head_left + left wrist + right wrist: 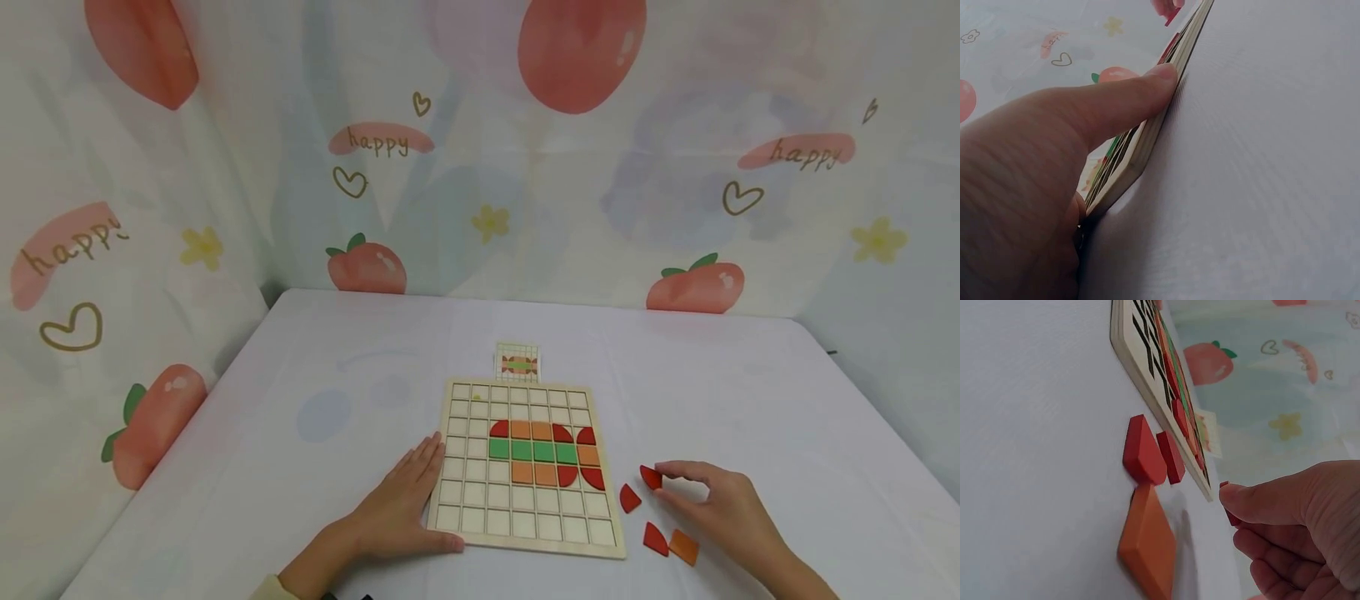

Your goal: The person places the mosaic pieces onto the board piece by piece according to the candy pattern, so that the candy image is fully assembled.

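Note:
My left hand (399, 510) rests at the lower left corner of a wooden grid board (536, 527), fingers straight along its left side. In the left wrist view its thumb (1129, 103) presses on the board's near edge. To the right of the board, my right hand (726, 500) pinches a red quarter-circle tile (650, 477) between thumb and fingertips, raised off the table in the right wrist view. Below it lie two more red quarter-circle tiles, one close to the board (629, 498) and one nearer me (655, 539), beside an orange square tile (684, 547).
In the board's middle rows sit several green tiles (521, 450), orange tiles (530, 430) and red quarter-circle tiles (592, 478). A small pattern card (517, 364) stands just beyond the board's far edge. A printed cloth (487, 183) hangs behind the white-covered table (360, 342).

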`<act>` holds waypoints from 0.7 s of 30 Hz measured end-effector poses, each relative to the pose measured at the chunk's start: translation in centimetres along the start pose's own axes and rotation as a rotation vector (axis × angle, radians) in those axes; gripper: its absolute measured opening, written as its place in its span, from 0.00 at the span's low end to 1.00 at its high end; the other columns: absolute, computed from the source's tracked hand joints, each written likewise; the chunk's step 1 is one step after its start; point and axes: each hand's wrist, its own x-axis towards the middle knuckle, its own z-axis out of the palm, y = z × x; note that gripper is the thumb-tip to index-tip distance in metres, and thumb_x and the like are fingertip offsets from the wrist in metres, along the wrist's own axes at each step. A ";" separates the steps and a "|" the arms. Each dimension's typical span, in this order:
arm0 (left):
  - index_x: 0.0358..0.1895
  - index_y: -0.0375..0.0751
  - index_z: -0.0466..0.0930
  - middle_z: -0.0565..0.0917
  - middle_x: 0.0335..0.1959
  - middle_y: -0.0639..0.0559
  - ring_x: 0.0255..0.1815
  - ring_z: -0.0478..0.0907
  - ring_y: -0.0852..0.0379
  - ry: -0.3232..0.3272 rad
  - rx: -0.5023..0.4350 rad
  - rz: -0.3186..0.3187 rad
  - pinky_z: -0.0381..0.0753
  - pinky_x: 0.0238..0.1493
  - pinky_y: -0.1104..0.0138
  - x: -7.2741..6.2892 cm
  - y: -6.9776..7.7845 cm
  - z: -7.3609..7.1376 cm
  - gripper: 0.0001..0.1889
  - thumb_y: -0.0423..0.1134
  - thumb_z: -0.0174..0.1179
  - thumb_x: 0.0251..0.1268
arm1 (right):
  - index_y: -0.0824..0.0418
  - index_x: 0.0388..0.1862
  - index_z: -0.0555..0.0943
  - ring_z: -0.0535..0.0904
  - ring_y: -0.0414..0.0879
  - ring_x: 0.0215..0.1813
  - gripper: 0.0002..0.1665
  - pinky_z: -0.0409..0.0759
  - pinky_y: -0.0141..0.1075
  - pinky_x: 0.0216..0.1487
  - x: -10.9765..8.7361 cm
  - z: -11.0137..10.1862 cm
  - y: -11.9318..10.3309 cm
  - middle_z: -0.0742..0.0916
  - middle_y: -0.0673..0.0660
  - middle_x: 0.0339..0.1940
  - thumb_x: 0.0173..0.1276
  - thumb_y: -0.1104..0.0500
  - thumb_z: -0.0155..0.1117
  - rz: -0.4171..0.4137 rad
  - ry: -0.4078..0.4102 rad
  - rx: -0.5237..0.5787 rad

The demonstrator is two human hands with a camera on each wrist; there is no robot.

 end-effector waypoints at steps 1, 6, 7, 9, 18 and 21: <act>0.72 0.34 0.41 0.39 0.74 0.46 0.72 0.35 0.53 0.001 0.002 -0.001 0.43 0.68 0.56 0.0 0.0 0.0 0.62 0.79 0.47 0.43 | 0.61 0.41 0.84 0.81 0.51 0.42 0.18 0.79 0.48 0.42 0.2 0.1 -0.2 0.86 0.51 0.36 0.48 0.62 0.74 -0.015 0.004 0.004; 0.72 0.34 0.40 0.39 0.74 0.46 0.72 0.34 0.53 0.003 0.008 -0.001 0.43 0.68 0.56 0.1 0.0 0.0 0.62 0.78 0.47 0.43 | 0.59 0.41 0.84 0.81 0.50 0.44 0.17 0.79 0.47 0.43 1.0 0.6 -1.3 0.86 0.50 0.38 0.50 0.60 0.74 -0.037 -0.024 0.040; 0.72 0.34 0.40 0.39 0.74 0.46 0.72 0.34 0.53 0.001 0.006 -0.001 0.43 0.68 0.56 0.1 0.0 0.0 0.62 0.78 0.47 0.43 | 0.59 0.42 0.84 0.80 0.51 0.45 0.17 0.78 0.48 0.43 1.1 0.7 -1.4 0.86 0.51 0.38 0.51 0.59 0.73 -0.030 -0.037 0.048; 0.72 0.34 0.41 0.39 0.74 0.46 0.72 0.34 0.53 -0.001 0.000 -0.002 0.43 0.68 0.56 0.1 0.0 0.0 0.62 0.78 0.48 0.43 | 0.60 0.43 0.84 0.80 0.52 0.45 0.18 0.79 0.47 0.43 1.3 0.9 -1.8 0.86 0.52 0.39 0.51 0.59 0.73 -0.014 -0.060 0.062; 0.72 0.34 0.41 0.39 0.74 0.46 0.72 0.35 0.53 -0.003 0.005 -0.004 0.43 0.68 0.56 0.0 0.1 0.0 0.62 0.79 0.47 0.43 | 0.60 0.43 0.84 0.80 0.50 0.46 0.17 0.79 0.45 0.44 2.1 2.1 -3.7 0.86 0.50 0.39 0.51 0.60 0.73 -0.064 -0.074 0.119; 0.72 0.34 0.41 0.39 0.74 0.46 0.72 0.35 0.53 -0.003 0.006 -0.004 0.43 0.68 0.57 0.1 0.0 0.0 0.62 0.79 0.47 0.43 | 0.59 0.42 0.84 0.80 0.47 0.44 0.17 0.79 0.43 0.43 2.4 2.6 -4.3 0.86 0.48 0.39 0.51 0.60 0.73 -0.104 -0.063 0.143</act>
